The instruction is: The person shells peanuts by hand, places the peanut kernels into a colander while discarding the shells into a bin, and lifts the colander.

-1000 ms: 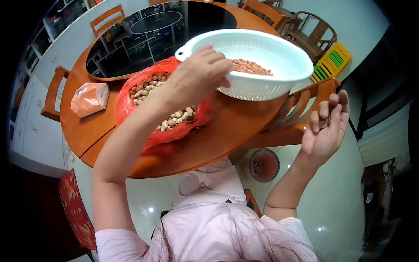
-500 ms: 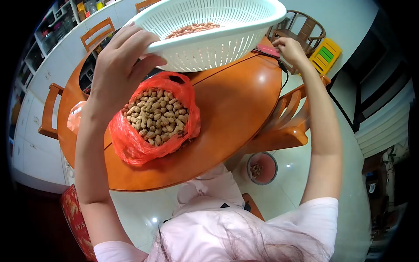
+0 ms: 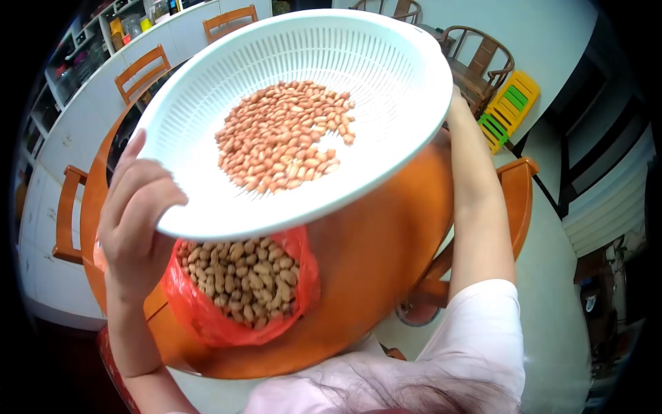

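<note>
A white slotted plastic colander is raised above the table, tilted towards me, with shelled reddish peanuts spread over its bottom. My left hand is closed on its near left rim, thumb along the edge. At the right side of the colander is my right hand; its fingers are hidden behind the rim, so their grip does not show. Below the colander, a red plastic bag full of unshelled peanuts stands open on the table. The colander covers the bag's far part.
The oval wooden table has chairs around it, one wooden chair close by my right arm. A bin on the floor is partly covered by that chair. A yellow and green folding stool leans by the wall.
The colander has come nearer and tipped towards me, showing more of the shelled peanuts. My left hand moved down and left with it; my right hand went from apart to the colander's right side.
</note>
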Action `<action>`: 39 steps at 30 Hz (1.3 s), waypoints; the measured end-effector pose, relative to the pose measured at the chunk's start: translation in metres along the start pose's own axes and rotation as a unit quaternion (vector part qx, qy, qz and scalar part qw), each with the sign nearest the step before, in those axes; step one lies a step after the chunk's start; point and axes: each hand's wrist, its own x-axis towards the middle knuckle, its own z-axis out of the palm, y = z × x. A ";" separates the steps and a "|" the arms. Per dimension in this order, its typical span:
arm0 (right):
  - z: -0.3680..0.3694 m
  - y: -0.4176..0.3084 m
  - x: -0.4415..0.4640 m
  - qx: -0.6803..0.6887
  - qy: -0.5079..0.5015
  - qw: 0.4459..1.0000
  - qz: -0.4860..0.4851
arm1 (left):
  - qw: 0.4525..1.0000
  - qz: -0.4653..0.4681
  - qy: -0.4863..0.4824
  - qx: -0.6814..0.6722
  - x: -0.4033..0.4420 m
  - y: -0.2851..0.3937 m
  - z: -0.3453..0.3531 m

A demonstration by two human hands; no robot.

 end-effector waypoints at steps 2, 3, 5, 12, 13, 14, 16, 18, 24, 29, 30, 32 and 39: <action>0.016 0.003 -0.004 0.027 -0.048 0.998 0.012 | 0.999 0.002 -0.030 0.028 -0.003 -0.005 -0.002; 0.012 0.001 -0.009 0.041 -0.073 0.996 0.029 | 0.999 -0.005 -0.037 0.023 -0.004 -0.007 0.000; -0.007 -0.003 -0.027 -0.042 -0.168 0.985 -0.021 | 0.998 -0.013 -0.049 0.030 -0.009 -0.011 0.006; 0.003 0.018 -0.010 -0.083 -0.245 0.966 -0.028 | 0.997 -0.035 -0.064 0.001 -0.023 -0.015 0.019; -0.010 0.013 -0.019 -0.078 -0.236 0.967 -0.052 | 0.997 -0.034 -0.069 -0.012 -0.025 -0.019 0.017; -0.017 0.014 -0.016 -0.074 -0.232 0.968 -0.061 | 0.997 -0.033 -0.072 -0.024 -0.027 -0.024 0.015; -0.018 0.009 -0.021 -0.073 -0.228 0.969 -0.067 | 0.997 -0.032 -0.062 -0.028 -0.028 -0.029 0.018; -0.019 0.005 -0.021 -0.067 -0.218 0.971 -0.066 | 0.997 -0.030 -0.050 -0.040 -0.031 -0.032 0.021; -0.029 -0.022 -0.011 -0.045 -0.144 0.986 -0.070 | 0.995 -0.031 -0.066 -0.075 -0.032 -0.037 0.022; -0.033 -0.051 0.001 -0.052 -0.098 0.991 -0.077 | 0.993 -0.039 -0.056 -0.097 -0.029 -0.035 0.017; -0.033 -0.055 0.003 -0.054 -0.093 0.991 -0.075 | 0.993 -0.037 -0.060 -0.100 -0.027 -0.035 0.015; -0.036 -0.062 0.008 -0.061 -0.088 0.992 -0.070 | 0.992 -0.020 -0.060 -0.113 -0.027 -0.039 0.014; -0.061 -0.055 0.033 -0.060 -0.014 0.998 -0.009 | 0.986 0.042 -0.053 -0.154 -0.027 -0.048 0.024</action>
